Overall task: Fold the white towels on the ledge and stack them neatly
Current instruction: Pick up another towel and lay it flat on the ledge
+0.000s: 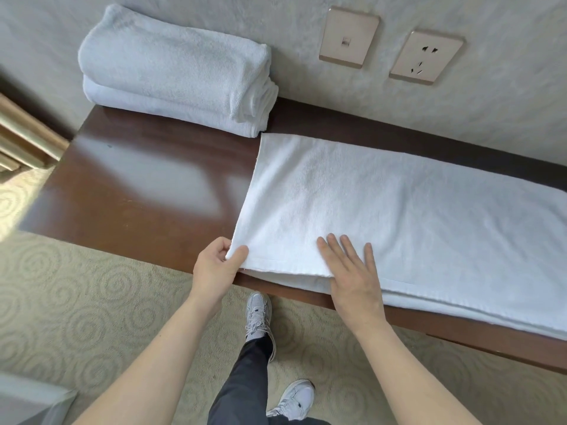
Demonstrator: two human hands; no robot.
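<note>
A white towel (399, 204) lies flat in layers along the dark wooden ledge (132, 191), running off the right edge of the view. My left hand (214, 268) pinches its near left corner between thumb and fingers at the ledge's front edge. Flat on the towel's near edge, with straight spread fingers, rests my right hand (352, 277). A stack of two folded white towels (175, 72) sits at the back left of the ledge against the wall.
A switch plate (349, 36) and a socket (426, 58) are on the textured wall behind the ledge. Patterned carpet (92, 302) lies below, with my legs and grey shoes (257, 314) close to the ledge. A wooden frame stands at far left.
</note>
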